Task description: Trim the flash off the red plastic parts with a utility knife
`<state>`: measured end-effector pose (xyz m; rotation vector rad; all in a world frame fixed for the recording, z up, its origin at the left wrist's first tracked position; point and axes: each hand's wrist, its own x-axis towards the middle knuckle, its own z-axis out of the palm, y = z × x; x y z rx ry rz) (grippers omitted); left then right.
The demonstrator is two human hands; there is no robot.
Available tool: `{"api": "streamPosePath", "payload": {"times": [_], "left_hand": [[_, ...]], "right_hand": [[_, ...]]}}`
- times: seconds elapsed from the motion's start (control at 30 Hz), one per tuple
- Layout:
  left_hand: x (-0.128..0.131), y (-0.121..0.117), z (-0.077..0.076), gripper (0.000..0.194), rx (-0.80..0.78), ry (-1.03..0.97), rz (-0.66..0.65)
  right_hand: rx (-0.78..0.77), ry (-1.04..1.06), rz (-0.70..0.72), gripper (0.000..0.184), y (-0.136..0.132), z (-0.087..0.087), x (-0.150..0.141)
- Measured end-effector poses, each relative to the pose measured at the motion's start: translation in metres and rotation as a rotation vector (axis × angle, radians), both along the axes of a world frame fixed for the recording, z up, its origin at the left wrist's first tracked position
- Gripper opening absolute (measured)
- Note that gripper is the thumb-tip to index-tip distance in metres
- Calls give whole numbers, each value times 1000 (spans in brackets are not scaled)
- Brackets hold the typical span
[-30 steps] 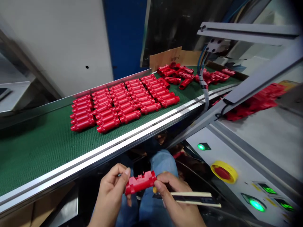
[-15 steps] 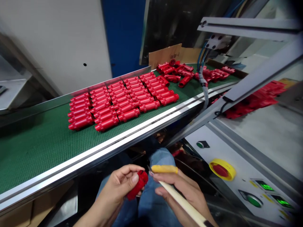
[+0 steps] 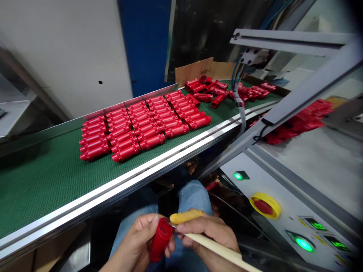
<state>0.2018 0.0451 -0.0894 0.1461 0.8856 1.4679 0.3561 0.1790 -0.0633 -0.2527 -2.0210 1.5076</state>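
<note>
My left hand (image 3: 138, 241) grips a red moulded plastic part (image 3: 161, 240), held nearly upright with its open end toward me. My right hand (image 3: 205, 230) holds a pale slim-handled tool (image 3: 215, 247), and its thin metal tip appears to meet the rim of the red part. A yellow finger cover (image 3: 185, 216), probably a rubber cot, sits on my right thumb. The tool's blade is mostly hidden by my fingers. Both hands are above my knees in blue jeans (image 3: 195, 198), below the belt's near edge.
A green conveyor belt (image 3: 42, 189) with a metal rail carries neat rows of red cylindrical parts (image 3: 133, 128), with a loose heap (image 3: 212, 90) beyond. Right: more red parts (image 3: 295, 126), aluminium framing (image 3: 312, 79), a red-and-yellow emergency stop (image 3: 263, 206), green lights.
The red part has turned from lying sideways to nearly end-up in my left hand. The tool has come up to its rim, and the view has drifted slightly.
</note>
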Motion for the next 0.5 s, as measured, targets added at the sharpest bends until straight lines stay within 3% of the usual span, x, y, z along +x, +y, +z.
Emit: {"api": "streamPosePath", "payload": {"times": [0.3,0.5], "left_hand": [[0,1,6,55,-28,-9,-25],[5,0,6,49,-20,46,69]], "right_hand": [[-44,35,-59,19,-6,-8,-1],[76,-28,-26,32,-7,4,0]]}}
